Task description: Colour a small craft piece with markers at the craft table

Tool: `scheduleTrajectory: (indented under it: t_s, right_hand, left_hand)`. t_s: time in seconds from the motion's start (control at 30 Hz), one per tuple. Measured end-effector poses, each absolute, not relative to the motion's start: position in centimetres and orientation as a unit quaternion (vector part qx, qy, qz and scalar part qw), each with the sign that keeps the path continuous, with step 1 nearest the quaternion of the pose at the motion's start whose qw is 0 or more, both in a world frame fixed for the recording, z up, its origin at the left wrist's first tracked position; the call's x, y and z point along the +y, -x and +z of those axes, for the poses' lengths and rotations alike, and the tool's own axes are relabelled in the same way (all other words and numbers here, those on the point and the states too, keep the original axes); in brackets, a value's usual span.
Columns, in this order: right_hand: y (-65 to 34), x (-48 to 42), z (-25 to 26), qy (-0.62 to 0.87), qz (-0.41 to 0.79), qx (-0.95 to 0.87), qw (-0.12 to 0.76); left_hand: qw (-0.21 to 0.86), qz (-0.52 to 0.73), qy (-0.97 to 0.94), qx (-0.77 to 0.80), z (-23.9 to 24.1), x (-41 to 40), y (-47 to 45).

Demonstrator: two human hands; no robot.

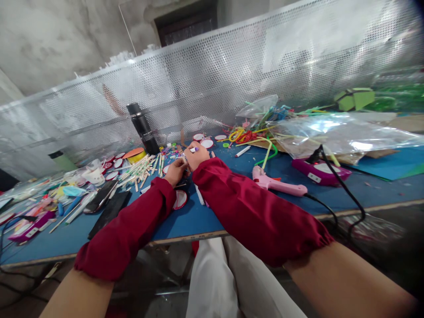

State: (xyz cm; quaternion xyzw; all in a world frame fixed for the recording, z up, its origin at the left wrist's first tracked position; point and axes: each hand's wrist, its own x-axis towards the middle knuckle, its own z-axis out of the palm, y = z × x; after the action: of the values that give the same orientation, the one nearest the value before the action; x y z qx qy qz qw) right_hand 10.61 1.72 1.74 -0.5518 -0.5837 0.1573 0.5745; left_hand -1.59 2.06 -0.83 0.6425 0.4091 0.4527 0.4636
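My right hand [198, 159] is closed around a white marker [194, 150] with a purple end, over the middle of the blue table. Close against it, my left hand [175, 172] is closed in a pinch; a small pale piece shows at its fingertips, too small to name. Red sleeves cover both forearms. Below the hands lies a round white disc with a red rim [180, 199], and a white pen-like stick [200, 195] is beside it. Another white marker [243, 151] rests to the right of my right hand.
A black bottle [144, 130] stands behind a pile of wooden sticks [141, 170]. On the right are a pink glue gun [278, 183], a purple power strip [320, 171] with a black cord, and plastic bags [347, 132]. A phone [101, 196] lies left. Perforated metal panels [212, 79] close off the back.
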Motion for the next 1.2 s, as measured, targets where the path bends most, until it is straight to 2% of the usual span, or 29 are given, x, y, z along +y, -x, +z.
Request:
scheduleTrajectory:
  t_s: [1.2]
  right_hand:
    - [-10.65, 1.54, 1.98, 0.554, 0.162, -0.590, 0.565]
  left_hand:
    - [0.458, 0.447, -0.644, 0.420, -0.58, 1.83, 1.50]
